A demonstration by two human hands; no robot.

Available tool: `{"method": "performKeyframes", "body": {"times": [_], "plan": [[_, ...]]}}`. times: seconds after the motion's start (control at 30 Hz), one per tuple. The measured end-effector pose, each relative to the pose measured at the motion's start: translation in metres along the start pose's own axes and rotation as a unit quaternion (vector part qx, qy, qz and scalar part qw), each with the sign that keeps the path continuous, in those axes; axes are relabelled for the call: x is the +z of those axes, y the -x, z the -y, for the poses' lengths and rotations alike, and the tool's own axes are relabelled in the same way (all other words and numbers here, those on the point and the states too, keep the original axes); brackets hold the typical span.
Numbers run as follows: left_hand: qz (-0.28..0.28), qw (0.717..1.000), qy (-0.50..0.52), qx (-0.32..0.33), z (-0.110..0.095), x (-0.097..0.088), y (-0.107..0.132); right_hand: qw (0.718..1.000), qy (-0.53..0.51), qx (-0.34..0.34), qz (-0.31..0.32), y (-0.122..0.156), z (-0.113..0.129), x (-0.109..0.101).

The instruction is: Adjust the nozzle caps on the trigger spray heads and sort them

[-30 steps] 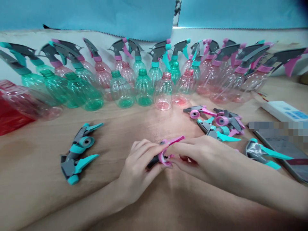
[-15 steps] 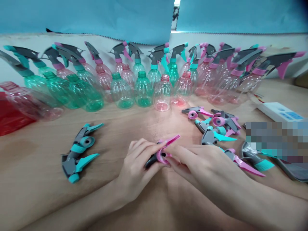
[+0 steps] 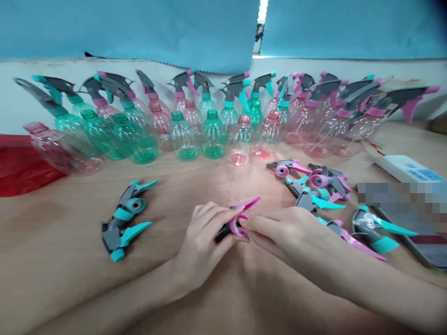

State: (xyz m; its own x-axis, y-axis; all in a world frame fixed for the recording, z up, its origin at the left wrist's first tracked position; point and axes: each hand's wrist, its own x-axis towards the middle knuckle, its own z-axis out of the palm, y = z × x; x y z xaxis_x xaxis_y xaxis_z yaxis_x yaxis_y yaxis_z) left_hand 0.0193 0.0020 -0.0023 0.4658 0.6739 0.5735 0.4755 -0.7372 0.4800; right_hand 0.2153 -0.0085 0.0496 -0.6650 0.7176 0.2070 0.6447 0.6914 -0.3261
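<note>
In my left hand (image 3: pixel 204 242) lies a grey spray trigger head with a pink collar (image 3: pixel 235 225) and a pink lever (image 3: pixel 248 203). The fingers wrap its body, and the collar's opening faces my right hand (image 3: pixel 293 235). My right thumb and fingertips are pinched together at that opening; what they hold, if anything, is hidden. Left of the hands lie two turquoise-and-grey trigger heads (image 3: pixel 120 228). Several loose trigger heads, pink (image 3: pixel 284 167) and turquoise (image 3: pixel 309 200), lie to the right, some partly behind my right hand and forearm.
Across the back stand several clear bottles, some open like the green bottle (image 3: pixel 213 135) and pink bottle (image 3: pixel 240 142), others fitted with trigger heads (image 3: pixel 356 97). A red bag (image 3: pixel 31 165) lies at left. A phone (image 3: pixel 415 232) and a white box (image 3: pixel 407 167) are at right.
My right fingertips now cover more of the collar's opening, where a dark hole showed before. My left hand keeps its hold. The view has shifted slightly.
</note>
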Motion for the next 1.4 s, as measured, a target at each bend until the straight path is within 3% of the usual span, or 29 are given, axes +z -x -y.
{"method": "performKeyframes", "body": {"times": [0.23,0.43,0.67,0.83,0.97,1.1,1.23,1.4], "plan": [[0.006,0.999,0.01,0.044,-0.009,0.003,0.007,0.998,0.035,-0.007,0.045,0.011,0.015,-0.013],[0.002,0.999,0.005,0.034,-0.011,-0.005,0.018,0.996,0.075,-0.028,0.038,0.012,0.029,0.002],[0.011,0.999,-0.042,-0.015,-0.015,-0.048,0.04,0.995,-0.003,-0.102,0.009,-0.011,0.042,0.009],[-0.041,0.99,-0.118,-0.062,-0.018,-0.09,0.065,0.987,-0.042,-0.152,-0.034,-0.018,0.051,0.008],[-0.108,0.97,-0.195,-0.092,0.006,-0.12,0.078,0.992,-0.026,-0.122,-0.019,-0.019,0.048,0.016],[-0.118,0.938,-0.323,-0.049,0.043,-0.14,0.084,0.995,0.023,-0.093,0.031,-0.02,0.04,0.028],[-0.059,0.932,-0.353,-0.051,0.066,-0.146,0.096,0.994,0.055,-0.082,0.045,-0.021,0.031,0.036],[0.001,0.954,-0.279,-0.107,0.073,-0.144,0.108,0.989,0.099,-0.075,0.078,-0.023,0.024,0.046]]}}
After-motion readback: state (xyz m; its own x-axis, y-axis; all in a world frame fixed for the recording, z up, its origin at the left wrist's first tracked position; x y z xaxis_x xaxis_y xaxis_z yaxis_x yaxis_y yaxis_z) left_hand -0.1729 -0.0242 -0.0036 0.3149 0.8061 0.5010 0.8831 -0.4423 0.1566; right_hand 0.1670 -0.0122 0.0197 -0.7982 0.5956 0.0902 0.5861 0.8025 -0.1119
